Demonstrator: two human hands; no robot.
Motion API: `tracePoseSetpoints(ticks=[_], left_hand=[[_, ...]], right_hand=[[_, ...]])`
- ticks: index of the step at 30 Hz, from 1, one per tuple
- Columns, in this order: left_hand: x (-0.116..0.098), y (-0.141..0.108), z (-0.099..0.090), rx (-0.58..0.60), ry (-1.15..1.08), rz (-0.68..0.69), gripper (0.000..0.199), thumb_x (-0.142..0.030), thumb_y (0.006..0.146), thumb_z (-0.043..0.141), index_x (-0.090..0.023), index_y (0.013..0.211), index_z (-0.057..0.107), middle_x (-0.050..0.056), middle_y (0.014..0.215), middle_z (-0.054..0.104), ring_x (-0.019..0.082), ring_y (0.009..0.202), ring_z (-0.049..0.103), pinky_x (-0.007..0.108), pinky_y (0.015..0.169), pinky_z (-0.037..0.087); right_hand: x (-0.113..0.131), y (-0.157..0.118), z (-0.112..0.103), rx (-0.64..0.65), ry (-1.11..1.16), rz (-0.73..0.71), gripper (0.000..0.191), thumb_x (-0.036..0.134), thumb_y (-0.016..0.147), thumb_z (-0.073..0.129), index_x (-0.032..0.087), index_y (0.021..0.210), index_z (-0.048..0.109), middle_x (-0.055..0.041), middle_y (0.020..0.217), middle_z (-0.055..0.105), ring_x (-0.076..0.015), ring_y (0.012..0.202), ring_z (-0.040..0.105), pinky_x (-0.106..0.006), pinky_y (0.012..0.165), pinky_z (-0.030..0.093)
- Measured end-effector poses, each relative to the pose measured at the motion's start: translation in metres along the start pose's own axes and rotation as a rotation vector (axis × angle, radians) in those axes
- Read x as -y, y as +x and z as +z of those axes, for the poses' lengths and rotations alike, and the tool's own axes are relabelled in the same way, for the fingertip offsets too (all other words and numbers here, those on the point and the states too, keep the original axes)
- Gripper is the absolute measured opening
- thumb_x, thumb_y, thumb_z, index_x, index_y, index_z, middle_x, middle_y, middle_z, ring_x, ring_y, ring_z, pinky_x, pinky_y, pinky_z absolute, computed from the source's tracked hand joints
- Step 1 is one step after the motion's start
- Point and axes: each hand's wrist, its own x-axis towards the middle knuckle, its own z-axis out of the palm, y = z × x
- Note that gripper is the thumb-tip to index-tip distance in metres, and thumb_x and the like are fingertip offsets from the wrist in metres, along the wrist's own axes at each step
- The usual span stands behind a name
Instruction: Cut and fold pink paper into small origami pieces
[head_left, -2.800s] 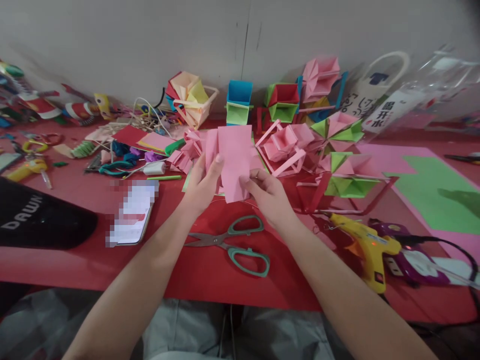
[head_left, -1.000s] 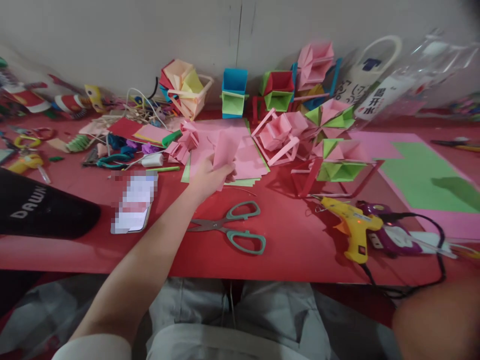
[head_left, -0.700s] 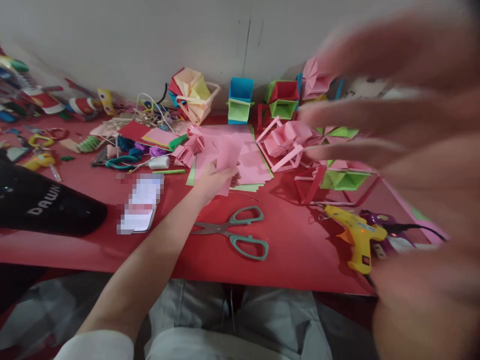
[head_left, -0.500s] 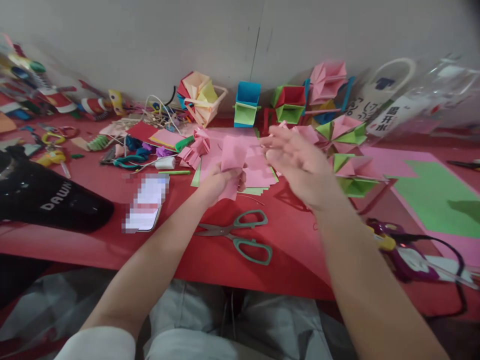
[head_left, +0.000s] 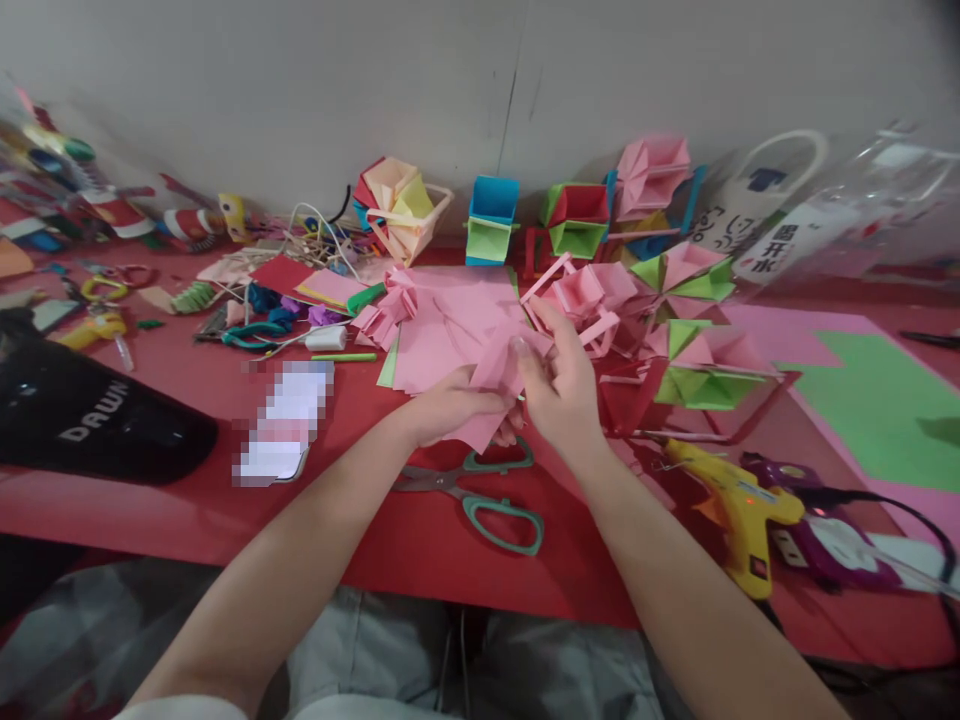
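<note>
Between my hands is a strip of pink paper (head_left: pixel 496 365), held tilted above the table. My left hand (head_left: pixel 450 405) grips its lower part, thumb on top and fingers underneath. At the upper right end, my right hand (head_left: pixel 559 385) pinches the strip between thumb and fingers. Behind it lies a stack of pink and green paper sheets (head_left: pixel 442 310). Scissors with green handles (head_left: pixel 502 525) rest with blades parted just below my hands, partly covered by them. A folded pink paper piece (head_left: pixel 581 295) stands beyond my right hand.
Folded paper wheels (head_left: pixel 694 365) and boxes (head_left: pixel 491 220) line the back. To the right are a yellow glue gun (head_left: pixel 739 510) and green sheet (head_left: pixel 885 400). A phone (head_left: pixel 289 425) and black cup (head_left: pixel 112 410) stand left. Pliers (head_left: pixel 259 335) and scraps lie behind the phone.
My right hand has come down and left from the air to take hold of the pink strip. The strip has tilted and moved nearer to me. The yellow glue gun has come into view.
</note>
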Motion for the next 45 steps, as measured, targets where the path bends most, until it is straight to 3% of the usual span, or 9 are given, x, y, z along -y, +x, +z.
tracePoseSetpoints(ticks=[4, 8, 20, 25, 30, 35, 39, 41, 45], left_hand=[[0.000, -0.003, 0.001, 0.049, 0.050, -0.053, 0.020, -0.026, 0.075, 0.074, -0.010, 0.082, 0.065, 0.008, 0.074, 0.067, 0.017, 0.060, 0.067, 0.031, 0.061, 0.056], [0.001, -0.004, 0.000, 0.088, 0.089, -0.046, 0.020, -0.029, 0.078, 0.074, -0.011, 0.082, 0.066, 0.007, 0.071, 0.066, 0.018, 0.062, 0.066, 0.032, 0.064, 0.056], [0.003, -0.004, 0.007, 0.121, 0.072, -0.029, 0.024, -0.035, 0.087, 0.066, -0.014, 0.076, 0.060, 0.003, 0.062, 0.061, 0.015, 0.056, 0.063, 0.032, 0.062, 0.054], [0.003, -0.007, 0.006, 0.229, -0.083, -0.143, 0.026, -0.036, 0.089, 0.064, -0.016, 0.076, 0.055, -0.003, 0.057, 0.053, 0.014, 0.048, 0.061, 0.026, 0.048, 0.049], [0.004, -0.007, 0.004, 0.272, -0.136, -0.210, 0.024, -0.034, 0.087, 0.066, -0.013, 0.079, 0.058, 0.000, 0.059, 0.057, 0.015, 0.048, 0.063, 0.026, 0.049, 0.051], [0.004, -0.005, 0.007, 0.178, -0.104, -0.138, 0.019, -0.031, 0.087, 0.065, -0.013, 0.082, 0.059, -0.001, 0.058, 0.056, 0.014, 0.047, 0.061, 0.025, 0.048, 0.050], [0.004, -0.003, 0.006, 0.055, -0.074, -0.133, 0.018, -0.030, 0.087, 0.065, -0.012, 0.086, 0.060, 0.001, 0.060, 0.060, 0.016, 0.050, 0.063, 0.028, 0.050, 0.053], [0.005, -0.002, 0.005, 0.019, -0.072, -0.151, 0.018, -0.028, 0.086, 0.065, -0.011, 0.084, 0.062, 0.005, 0.066, 0.064, 0.018, 0.055, 0.067, 0.030, 0.055, 0.056], [0.007, -0.001, 0.004, -0.005, -0.143, -0.177, 0.019, -0.027, 0.088, 0.063, -0.008, 0.084, 0.065, 0.011, 0.076, 0.069, 0.020, 0.065, 0.070, 0.035, 0.067, 0.059]], right_hand=[[-0.002, -0.004, -0.003, -0.044, -0.035, -0.009, 0.031, 0.036, 0.099, 0.049, 0.027, 0.125, 0.063, -0.0072, 0.123, 0.068, -0.0252, 0.109, 0.066, -0.043, 0.092, 0.055], [0.002, -0.003, -0.004, 0.001, -0.003, -0.071, 0.033, 0.032, 0.100, 0.047, 0.028, 0.129, 0.062, -0.0056, 0.128, 0.066, -0.0238, 0.123, 0.059, -0.045, 0.105, 0.048], [0.010, -0.001, -0.008, 0.028, 0.029, -0.119, 0.031, 0.025, 0.100, 0.047, 0.030, 0.125, 0.065, -0.0039, 0.123, 0.069, -0.0209, 0.116, 0.063, -0.042, 0.103, 0.048], [0.014, -0.001, -0.011, -0.011, 0.046, -0.050, 0.024, 0.026, 0.098, 0.051, 0.025, 0.112, 0.070, -0.0043, 0.115, 0.073, -0.0203, 0.110, 0.066, -0.037, 0.097, 0.051], [0.011, -0.001, -0.010, -0.039, 0.036, -0.040, 0.018, 0.028, 0.096, 0.055, 0.022, 0.103, 0.070, -0.0043, 0.103, 0.074, -0.0191, 0.100, 0.068, -0.033, 0.090, 0.052], [0.005, 0.001, -0.010, -0.120, 0.090, 0.052, 0.025, 0.034, 0.090, 0.063, 0.022, 0.112, 0.065, -0.0045, 0.100, 0.071, -0.0169, 0.084, 0.066, -0.030, 0.074, 0.054], [0.000, 0.003, -0.013, 0.039, 0.126, 0.217, 0.027, 0.037, 0.085, 0.068, 0.019, 0.105, 0.067, -0.0007, 0.076, 0.067, -0.0128, 0.055, 0.056, -0.027, 0.052, 0.046], [-0.002, 0.003, -0.013, 0.044, 0.079, 0.208, 0.020, 0.036, 0.086, 0.067, 0.019, 0.096, 0.068, -0.0003, 0.071, 0.066, -0.0133, 0.056, 0.056, -0.027, 0.053, 0.046], [-0.003, 0.000, -0.010, -0.073, 0.006, 0.080, 0.015, 0.033, 0.088, 0.065, 0.019, 0.092, 0.070, -0.0032, 0.085, 0.071, -0.0167, 0.074, 0.064, -0.029, 0.065, 0.051]])
